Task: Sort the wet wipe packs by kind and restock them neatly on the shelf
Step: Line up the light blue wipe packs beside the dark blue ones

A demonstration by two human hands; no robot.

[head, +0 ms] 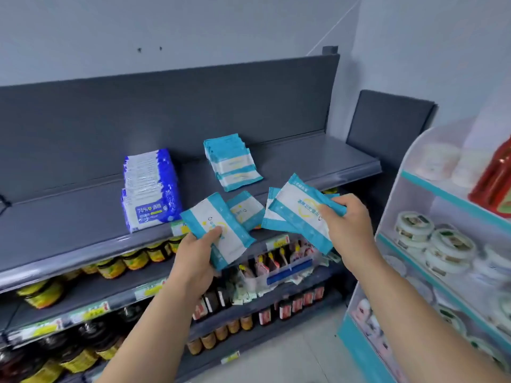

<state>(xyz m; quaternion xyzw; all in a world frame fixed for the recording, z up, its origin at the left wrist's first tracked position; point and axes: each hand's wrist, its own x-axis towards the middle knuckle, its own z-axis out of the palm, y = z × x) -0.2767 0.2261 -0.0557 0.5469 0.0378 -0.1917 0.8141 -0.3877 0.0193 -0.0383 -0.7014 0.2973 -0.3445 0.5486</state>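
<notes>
Two overlapping teal-and-white wet wipe packs (pixel 301 217) fan out in the right grip (pixel 345 225), right of centre in the frame, with the fingers curled over their far end. The left grip (pixel 199 250), just below centre, clasps a single matching pack (pixel 221 230), thumb pressed on its face. Between the two hands, one loose teal pack (pixel 244 210) lies flat near the front edge of the grey top shelf (pixel 318 161). Behind it, at centre frame, a slumped stack of teal packs (pixel 232 161) rests on the same shelf. Well apart from it to the left, a tight row of blue-and-white packs (pixel 150 189) marked 75% runs from the front edge toward the back panel. Lower shelves, in the lower left of the frame, carry yellow-labelled jars (pixel 124 262) and dark bottles (pixel 211 299). A white display stand (pixel 414 172) with teal trim fills the right edge, holding round tubs (pixel 442 244) and, at its top, a red bottle (pixel 495 175).
</notes>
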